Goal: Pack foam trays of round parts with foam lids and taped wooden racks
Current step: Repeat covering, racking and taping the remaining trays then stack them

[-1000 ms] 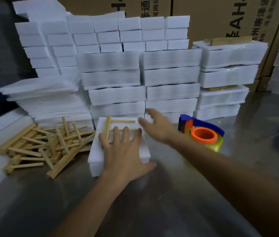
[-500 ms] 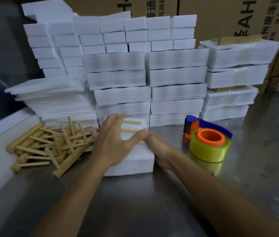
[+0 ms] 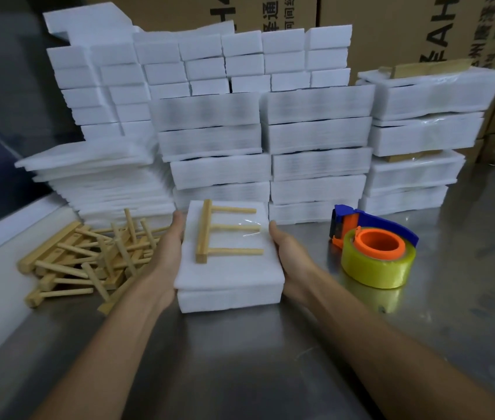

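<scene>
Both sides of my grip, left hand [image 3: 170,253] and right hand [image 3: 289,253], pressed flat against the foam pack [image 3: 228,280] on the worktop [image 3: 240,359], clamped on it; uneven squeezing could have shifted its lid and loosened the taped wooden rack [image 3: 225,230].

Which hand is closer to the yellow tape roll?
The right hand. It presses the foam pack's right side, with the tape roll just beyond it on the table. The left hand is on the pack's far side, beside the wooden racks.
</scene>
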A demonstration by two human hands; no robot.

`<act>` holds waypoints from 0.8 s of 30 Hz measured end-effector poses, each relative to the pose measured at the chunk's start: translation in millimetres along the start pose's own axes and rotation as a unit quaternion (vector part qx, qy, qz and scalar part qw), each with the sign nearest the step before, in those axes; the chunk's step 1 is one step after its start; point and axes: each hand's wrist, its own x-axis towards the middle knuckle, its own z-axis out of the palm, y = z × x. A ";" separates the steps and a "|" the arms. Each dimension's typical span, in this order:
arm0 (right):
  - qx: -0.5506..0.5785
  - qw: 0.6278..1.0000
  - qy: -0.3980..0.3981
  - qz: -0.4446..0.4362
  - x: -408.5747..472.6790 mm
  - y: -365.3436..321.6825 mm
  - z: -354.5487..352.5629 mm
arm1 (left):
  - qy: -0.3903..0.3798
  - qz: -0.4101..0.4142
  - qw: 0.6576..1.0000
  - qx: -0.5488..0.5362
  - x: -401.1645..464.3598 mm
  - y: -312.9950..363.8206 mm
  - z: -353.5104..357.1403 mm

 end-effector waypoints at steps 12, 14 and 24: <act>-0.024 0.994 0.071 -0.079 -8.7 -26.2 -1.1 | 0.154 0.052 0.986 -0.039 -12.2 7.9 20.6; -0.019 0.995 0.070 -0.064 -9.2 -27.4 -3.2 | 0.144 0.036 0.988 -0.041 -11.3 5.8 20.3; -0.114 0.981 0.145 -0.054 -10.8 -40.6 -4.3 | 0.137 0.056 0.988 0.053 -7.8 -5.8 24.2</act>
